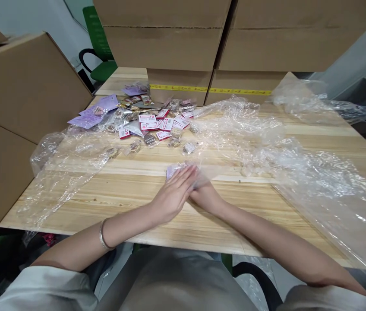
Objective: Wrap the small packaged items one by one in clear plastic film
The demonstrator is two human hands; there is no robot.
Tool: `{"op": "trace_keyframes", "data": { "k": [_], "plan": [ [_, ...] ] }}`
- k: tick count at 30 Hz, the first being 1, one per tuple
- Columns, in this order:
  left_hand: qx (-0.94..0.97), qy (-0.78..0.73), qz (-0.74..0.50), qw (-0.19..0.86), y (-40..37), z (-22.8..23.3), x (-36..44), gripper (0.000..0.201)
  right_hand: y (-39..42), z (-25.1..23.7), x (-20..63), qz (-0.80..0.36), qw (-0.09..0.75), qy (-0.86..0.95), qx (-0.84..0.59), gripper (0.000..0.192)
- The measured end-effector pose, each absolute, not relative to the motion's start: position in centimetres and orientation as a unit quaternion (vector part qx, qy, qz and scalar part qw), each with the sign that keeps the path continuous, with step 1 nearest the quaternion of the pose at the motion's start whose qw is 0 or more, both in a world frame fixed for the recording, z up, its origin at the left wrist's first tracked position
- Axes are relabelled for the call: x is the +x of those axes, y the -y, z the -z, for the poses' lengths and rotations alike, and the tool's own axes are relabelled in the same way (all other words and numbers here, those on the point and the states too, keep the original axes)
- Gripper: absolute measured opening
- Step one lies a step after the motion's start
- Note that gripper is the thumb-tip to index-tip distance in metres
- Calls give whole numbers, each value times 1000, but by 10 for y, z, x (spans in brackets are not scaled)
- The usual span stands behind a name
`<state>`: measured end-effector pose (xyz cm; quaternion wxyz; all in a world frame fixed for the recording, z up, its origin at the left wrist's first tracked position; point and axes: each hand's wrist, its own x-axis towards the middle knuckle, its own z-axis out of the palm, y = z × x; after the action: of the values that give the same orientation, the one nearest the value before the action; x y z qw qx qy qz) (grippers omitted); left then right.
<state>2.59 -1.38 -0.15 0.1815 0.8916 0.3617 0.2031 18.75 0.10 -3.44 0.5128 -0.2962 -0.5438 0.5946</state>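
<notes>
- The left hand [174, 194] lay flat with its fingers stretched out and close together, pressing down on a small clear packet [174, 169] with a pale purple card inside.
- The right hand [204, 193] was partly under the left one; its fingers were hidden, so I cannot tell if it pinched the packet or only rested beside it.
- The packet lay on the wooden table [131, 190], near the middle and just in front of the person.
- To do this pressing well, I judge that the palm should push evenly from one end to the other, so that air goes out and the packet stays flat; the other hand should keep the edge from sliding.
- Further from the person lay a pile of small packets with red and white labels [157, 124], with purple cards [97, 111] at its left side.
- Loose clear plastic sheets [260, 138] covered much of the right side of the table, and another sheet [63, 168] hung over the left edge.
- The sheet on the right came very near the hands and could, I think, catch under the packet.
- Big cardboard boxes [170, 47] stood at the far side and on the left.
</notes>
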Motion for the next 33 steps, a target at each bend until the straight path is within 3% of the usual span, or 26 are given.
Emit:
{"op": "trace_keyframes", "data": {
  "k": [3,5,8,10,15,20,24,29,33],
  "plan": [
    [902,-359,-173,169,8,1,22,52,-7,28,212,-519,442,587,-437,46],
    [916,-347,-137,148,7,0,18,52,-5,25,227,-476,440,588,-484,47],
    [935,-323,-98,111,8,0,16,59,6,22,234,-439,444,627,-466,55],
    [941,-314,-95,87,8,2,16,60,14,20,229,-382,392,711,-441,56],
    [949,-289,-106,73,1,6,13,42,13,16,212,-202,248,856,-406,53],
    [935,-284,-210,23,-2,6,7,38,7,22,211,-139,186,875,-425,59],
    [938,-301,-167,27,-1,7,7,68,12,22,210,-103,159,887,-420,62],
    [946,-299,-77,97,-6,6,6,100,19,11,215,-116,149,905,-381,90],
    [944,-291,-67,140,-9,4,1,122,23,11,222,-114,144,910,-371,86]
  ]
}}
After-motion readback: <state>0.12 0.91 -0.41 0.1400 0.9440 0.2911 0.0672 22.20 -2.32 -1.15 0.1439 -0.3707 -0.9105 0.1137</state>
